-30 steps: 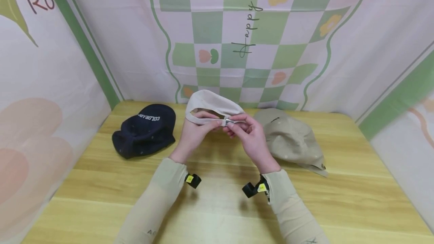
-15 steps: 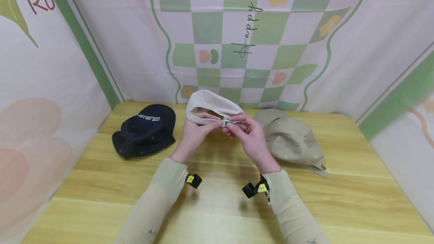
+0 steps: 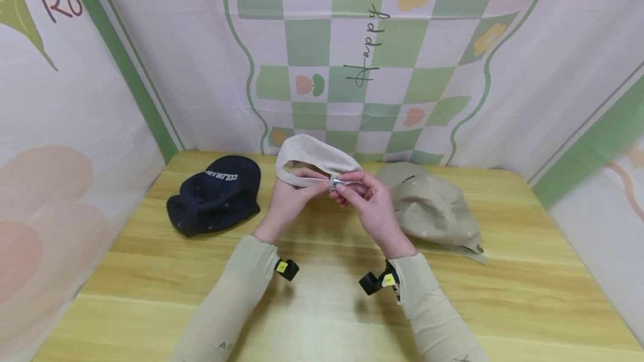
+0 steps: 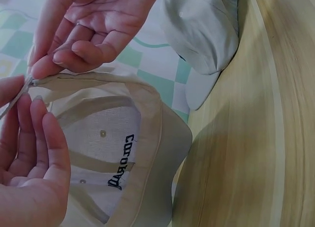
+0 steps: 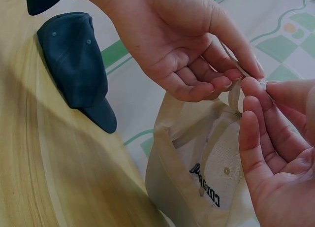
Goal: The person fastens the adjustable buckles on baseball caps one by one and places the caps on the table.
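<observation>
The surface (image 3: 322,317) is bearing a tan cap (image 3: 435,205) toward its far right corner and a navy cap (image 3: 216,197) toward its far left; between them, a pale cap (image 3: 317,152) is hanging. The left hand (image 3: 289,203) and right hand (image 3: 376,205) are pinching its strap (image 3: 292,178) by a metal clasp (image 3: 335,183). Little is shifting this past second; strap work seems to be continuing.

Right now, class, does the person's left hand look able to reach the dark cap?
Probably, if it lets go: the left hand grips the pale cap, but the dark cap lies on the table to its left, with nothing visible between them.
</observation>
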A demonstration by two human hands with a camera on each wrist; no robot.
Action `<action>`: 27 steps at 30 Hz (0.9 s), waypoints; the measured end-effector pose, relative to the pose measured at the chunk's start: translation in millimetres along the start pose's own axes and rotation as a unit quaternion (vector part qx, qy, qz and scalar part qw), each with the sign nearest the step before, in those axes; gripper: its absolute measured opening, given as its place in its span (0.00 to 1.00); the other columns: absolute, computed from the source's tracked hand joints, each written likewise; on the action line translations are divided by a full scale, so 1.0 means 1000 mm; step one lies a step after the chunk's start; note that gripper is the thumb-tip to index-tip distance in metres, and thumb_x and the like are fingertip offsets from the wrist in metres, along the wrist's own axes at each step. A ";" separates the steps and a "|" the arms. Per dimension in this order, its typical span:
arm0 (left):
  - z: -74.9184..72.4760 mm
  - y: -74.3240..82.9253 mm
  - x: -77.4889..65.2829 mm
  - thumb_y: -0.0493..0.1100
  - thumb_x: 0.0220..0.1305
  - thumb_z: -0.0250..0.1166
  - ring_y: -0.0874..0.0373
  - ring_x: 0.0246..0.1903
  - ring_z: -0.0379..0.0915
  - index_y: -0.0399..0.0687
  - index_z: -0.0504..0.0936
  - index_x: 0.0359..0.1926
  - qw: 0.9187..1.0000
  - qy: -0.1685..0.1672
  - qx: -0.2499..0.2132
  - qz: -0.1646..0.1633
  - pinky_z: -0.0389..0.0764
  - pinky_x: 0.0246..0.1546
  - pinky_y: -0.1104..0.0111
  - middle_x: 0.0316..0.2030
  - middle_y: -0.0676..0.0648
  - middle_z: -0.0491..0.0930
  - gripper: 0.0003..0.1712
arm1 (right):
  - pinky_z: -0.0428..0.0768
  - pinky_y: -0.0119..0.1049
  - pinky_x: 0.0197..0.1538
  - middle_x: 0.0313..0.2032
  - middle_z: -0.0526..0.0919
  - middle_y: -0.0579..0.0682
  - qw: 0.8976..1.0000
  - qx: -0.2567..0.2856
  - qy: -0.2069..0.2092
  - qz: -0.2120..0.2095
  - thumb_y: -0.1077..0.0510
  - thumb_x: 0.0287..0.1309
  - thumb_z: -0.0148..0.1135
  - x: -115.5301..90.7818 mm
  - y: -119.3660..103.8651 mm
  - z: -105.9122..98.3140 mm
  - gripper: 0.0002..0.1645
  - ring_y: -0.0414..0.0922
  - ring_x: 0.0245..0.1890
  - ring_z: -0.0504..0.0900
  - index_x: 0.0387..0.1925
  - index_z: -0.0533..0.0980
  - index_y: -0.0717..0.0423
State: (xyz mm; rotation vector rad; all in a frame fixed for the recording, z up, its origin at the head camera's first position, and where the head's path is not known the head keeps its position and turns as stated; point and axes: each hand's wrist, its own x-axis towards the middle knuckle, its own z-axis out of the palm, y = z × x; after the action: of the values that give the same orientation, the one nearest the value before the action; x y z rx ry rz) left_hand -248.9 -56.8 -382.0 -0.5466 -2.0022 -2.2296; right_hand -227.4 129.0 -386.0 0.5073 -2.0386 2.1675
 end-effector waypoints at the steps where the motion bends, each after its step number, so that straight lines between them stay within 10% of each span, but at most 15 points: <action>1: 0.000 0.000 0.000 0.33 0.62 0.73 0.54 0.34 0.83 0.31 0.85 0.38 1.000 -0.002 -0.003 0.000 0.85 0.41 0.63 0.34 0.44 0.86 0.08 | 0.85 0.38 0.39 0.36 0.87 0.61 1.000 0.001 0.001 0.001 0.67 0.68 0.63 0.000 0.000 0.000 0.12 0.48 0.34 0.87 0.50 0.76 0.70; 27: -0.002 -0.001 0.000 0.33 0.63 0.72 0.54 0.33 0.84 0.28 0.84 0.39 1.000 -0.005 -0.027 -0.006 0.86 0.40 0.63 0.34 0.43 0.86 0.09 | 0.85 0.37 0.38 0.35 0.88 0.58 1.000 0.004 0.002 -0.002 0.67 0.69 0.63 0.001 -0.002 -0.002 0.12 0.47 0.33 0.87 0.50 0.77 0.69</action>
State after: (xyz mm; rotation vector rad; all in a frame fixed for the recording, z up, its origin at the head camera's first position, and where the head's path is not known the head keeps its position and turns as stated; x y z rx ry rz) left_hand -249.9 -58.6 -383.1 -0.5532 -1.9592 -2.2989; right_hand -227.8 131.2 -384.0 0.5068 -2.0247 2.1730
